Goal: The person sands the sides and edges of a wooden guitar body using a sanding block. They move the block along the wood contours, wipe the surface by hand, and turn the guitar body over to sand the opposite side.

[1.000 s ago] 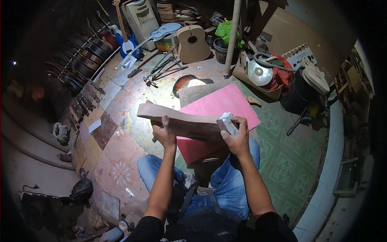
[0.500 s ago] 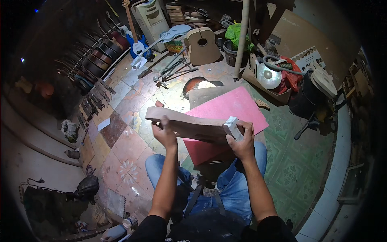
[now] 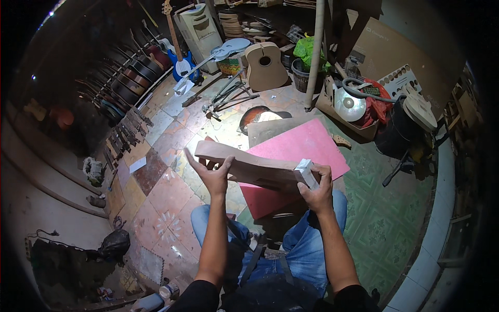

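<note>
one thick, curved wooden piece is held up in front of the lap, between two bare hands, and is seen against a pink sheet spread on the tiled floor. its left end is gripped by the left hand: the thumb is laid on the near face, the index finger is stretched out to the side, clear of the wood, and the other fingers are partly hidden behind it. a pale rectangular block is clasped between the thumb and fingers of the right hand, at the wood's right end; whether block and wood are joined cannot be told.

the pink sheet is laid partly over a grey-brown board, with a dark-edged sunburst guitar body just beyond. farther back, an unpainted acoustic guitar body is stood upright, and a blue electric guitar is propped near a row of guitars. to the right, a silvery round object is held in an open cardboard box, beside a black bucket.
</note>
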Demonstrator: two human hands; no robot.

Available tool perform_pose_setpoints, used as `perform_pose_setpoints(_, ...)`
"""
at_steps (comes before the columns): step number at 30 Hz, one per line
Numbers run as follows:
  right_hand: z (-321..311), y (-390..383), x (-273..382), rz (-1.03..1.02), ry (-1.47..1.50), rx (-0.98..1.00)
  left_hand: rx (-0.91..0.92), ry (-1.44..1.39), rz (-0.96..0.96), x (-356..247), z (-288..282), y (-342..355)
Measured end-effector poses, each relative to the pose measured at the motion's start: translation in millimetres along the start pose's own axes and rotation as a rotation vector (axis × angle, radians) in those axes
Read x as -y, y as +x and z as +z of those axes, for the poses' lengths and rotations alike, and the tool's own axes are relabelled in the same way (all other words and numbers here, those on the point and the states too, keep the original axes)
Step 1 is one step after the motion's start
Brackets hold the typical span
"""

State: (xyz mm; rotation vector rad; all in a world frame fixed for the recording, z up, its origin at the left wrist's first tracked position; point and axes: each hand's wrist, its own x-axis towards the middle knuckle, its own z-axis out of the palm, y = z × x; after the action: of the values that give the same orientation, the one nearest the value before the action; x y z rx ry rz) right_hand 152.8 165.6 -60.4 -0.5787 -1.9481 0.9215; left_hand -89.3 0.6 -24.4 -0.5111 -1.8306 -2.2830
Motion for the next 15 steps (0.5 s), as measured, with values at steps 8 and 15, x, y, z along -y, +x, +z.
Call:
perform_pose_setpoints(8,-9.1,17.0,-0.3,0.064,0.084,0.040,0.256,-0.007,0.023,16.9,-46.6,41.1)
perform_pose_setpoints(15,-27.4,46.1,-9.1,0.080,-0.089,-0.003,0.535,-0.190,-0.148,-35.7,-39.2,0.4)
